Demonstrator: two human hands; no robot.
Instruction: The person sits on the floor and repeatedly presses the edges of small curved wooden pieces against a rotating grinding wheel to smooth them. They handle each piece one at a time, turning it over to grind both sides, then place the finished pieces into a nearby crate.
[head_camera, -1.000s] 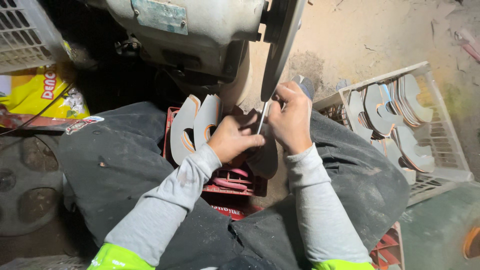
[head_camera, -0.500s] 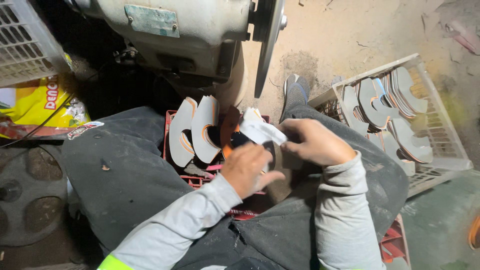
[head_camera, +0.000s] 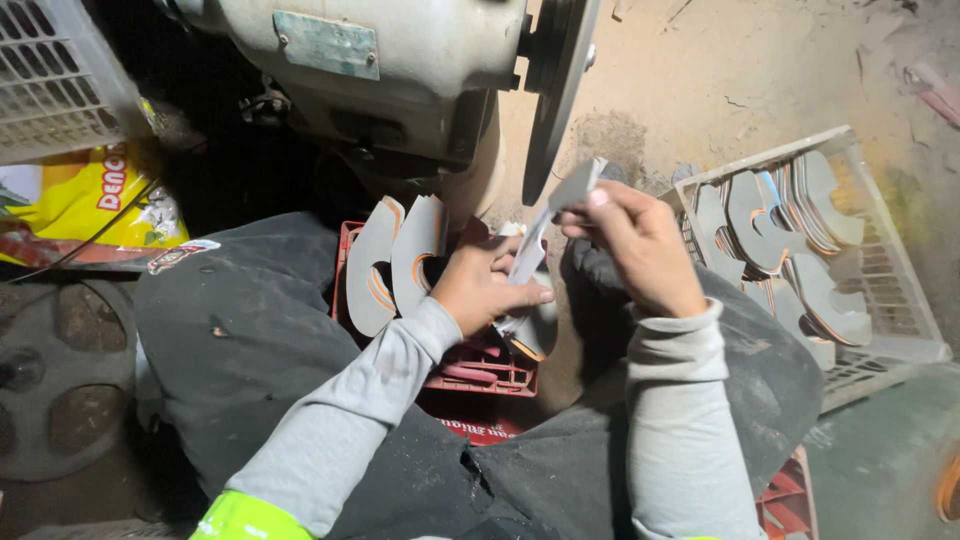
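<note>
Fingers (head_camera: 598, 205) of my right hand (head_camera: 640, 250) pinched a grey curved piece (head_camera: 560, 195); my left hand (head_camera: 485, 285) gripped its lower end beside the grinding wheel (head_camera: 560, 90)

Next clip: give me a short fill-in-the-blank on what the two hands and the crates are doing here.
1. The left hand and right hand together hold one flat grey ____ piece.
2. More such pieces stand in the ____ crate between the knees.
3. The white crate of pieces lies on the person's ____ side.
4. The grinding disc hangs ____ the hands.

Missing words: curved; red; right; above
</note>
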